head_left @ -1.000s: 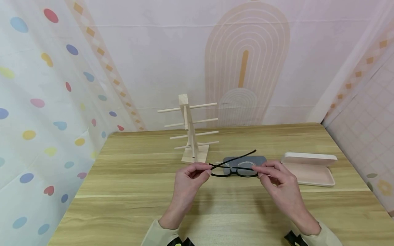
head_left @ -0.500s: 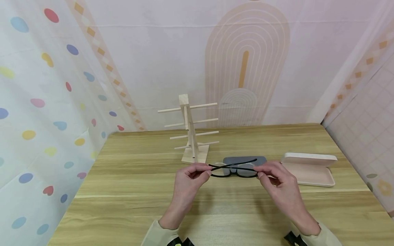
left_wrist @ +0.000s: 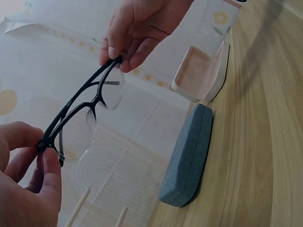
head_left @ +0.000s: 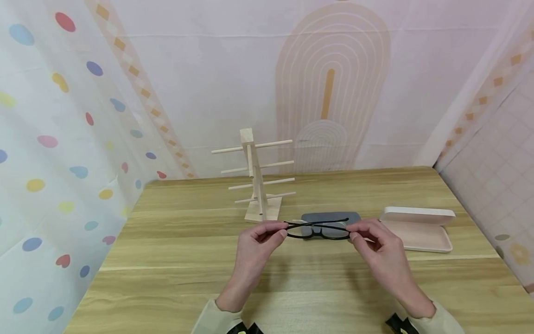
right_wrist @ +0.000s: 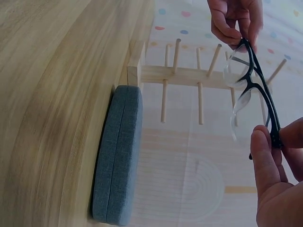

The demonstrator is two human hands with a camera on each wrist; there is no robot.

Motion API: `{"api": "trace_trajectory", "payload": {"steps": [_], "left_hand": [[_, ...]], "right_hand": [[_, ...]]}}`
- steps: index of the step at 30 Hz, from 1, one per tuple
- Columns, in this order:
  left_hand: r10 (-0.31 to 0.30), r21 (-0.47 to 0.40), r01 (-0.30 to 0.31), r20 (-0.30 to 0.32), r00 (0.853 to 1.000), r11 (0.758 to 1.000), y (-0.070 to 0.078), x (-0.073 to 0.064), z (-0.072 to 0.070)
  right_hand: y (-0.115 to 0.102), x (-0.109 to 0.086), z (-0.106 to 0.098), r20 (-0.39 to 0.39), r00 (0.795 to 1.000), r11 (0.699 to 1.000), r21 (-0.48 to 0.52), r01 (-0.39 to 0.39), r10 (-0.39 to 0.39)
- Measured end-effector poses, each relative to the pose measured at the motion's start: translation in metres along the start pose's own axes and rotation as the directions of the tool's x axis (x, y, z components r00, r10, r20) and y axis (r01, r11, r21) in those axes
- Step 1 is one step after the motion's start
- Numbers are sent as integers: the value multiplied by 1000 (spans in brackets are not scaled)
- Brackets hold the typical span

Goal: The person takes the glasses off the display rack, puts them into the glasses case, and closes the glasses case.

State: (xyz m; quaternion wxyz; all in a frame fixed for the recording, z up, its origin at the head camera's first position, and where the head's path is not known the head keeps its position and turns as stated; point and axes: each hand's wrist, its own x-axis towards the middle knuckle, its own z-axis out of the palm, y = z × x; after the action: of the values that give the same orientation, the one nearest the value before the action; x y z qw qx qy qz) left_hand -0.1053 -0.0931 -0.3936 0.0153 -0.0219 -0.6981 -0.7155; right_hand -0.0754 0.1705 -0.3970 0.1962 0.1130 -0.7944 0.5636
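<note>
A pair of eyeglasses (head_left: pixel 319 235) with a black upper frame and clear lower rims is held above the table between both hands. My left hand (head_left: pixel 259 248) pinches one end of the frame at the hinge between thumb and fingers. At the opposite hinge my right hand (head_left: pixel 381 250) pinches the frame the same way. Both temples are folded in, crossing behind the lenses. In the left wrist view the eyeglasses (left_wrist: pixel 78 113) slant between the two hands. Behind them in the head view lies a closed grey-blue glasses case (head_left: pixel 331 216), partly hidden by the lenses.
A wooden peg stand (head_left: pixel 257 181) with several crossbars rises behind the left hand. To the right, a pale pink glasses case (head_left: pixel 421 234) lies open. The wooden table (head_left: pixel 167 260) reaches back to a patterned curtain (head_left: pixel 217 83).
The raised temple has folded down and in, and now lies nearly flat along the frame. Both hands keep their pinch at the hinges and have barely moved.
</note>
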Motion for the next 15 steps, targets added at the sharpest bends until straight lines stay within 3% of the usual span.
{"api": "trace_trajectory", "payload": {"steps": [6,15], "left_hand": [[49,-45,-48,16,999,998,-2,0,4],[68,-68,-66,23,997,995,-4,1,14]], "right_hand": [[-1,3,-9,15,992,992,21,-125,124],[-1,4,-24,59,980,975,106,-195,190]]}}
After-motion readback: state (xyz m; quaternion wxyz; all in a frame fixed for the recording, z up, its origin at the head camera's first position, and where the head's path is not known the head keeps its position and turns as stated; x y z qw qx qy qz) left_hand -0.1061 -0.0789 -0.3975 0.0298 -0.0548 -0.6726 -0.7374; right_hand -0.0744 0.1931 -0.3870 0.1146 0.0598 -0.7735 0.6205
